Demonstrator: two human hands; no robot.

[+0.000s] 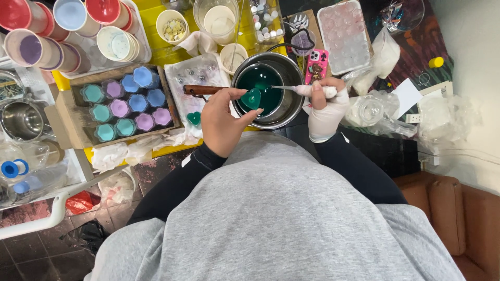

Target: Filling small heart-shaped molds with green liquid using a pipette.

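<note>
Holding a small teal heart-shaped wax piece (253,98), the bare left hand (224,122) pinches it between thumb and fingertips right over the near rim of the round steel pot (289,112). The heart looks glossy and wet, same deep green as the liquid inside the pot, so it kinda blends in. The right hand (325,106), in a white glove, is clenched around the handle of a thin metal tool (284,88) whose tip reaches over the green liquid, just beside the heart.

Left of the pot, a second teal heart (194,118) lies on a clear plastic sheet on the yellow worktop (156,23), and a brown wooden handle (200,90) sticks out from the pot's side, partly hidden behind the left hand's thumb. Further left, a cardboard tray (65,122) holds little teal, purple and blue cups. A pink phone case (316,66) sits just behind the right hand. Farther back are white cups, a clear jug and a pale pink mould tray (344,39).
</note>
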